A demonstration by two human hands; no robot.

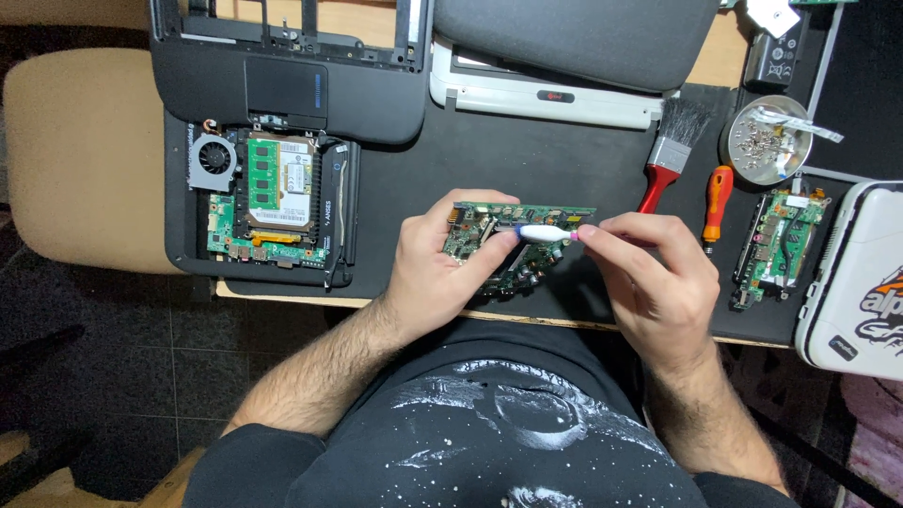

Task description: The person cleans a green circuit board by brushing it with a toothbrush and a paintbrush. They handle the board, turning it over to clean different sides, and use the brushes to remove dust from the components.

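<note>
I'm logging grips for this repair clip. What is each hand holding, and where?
The left hand grips the green circuit board by its left end; the right hand pinches the white-headed toothbrush at its handle.
</note>
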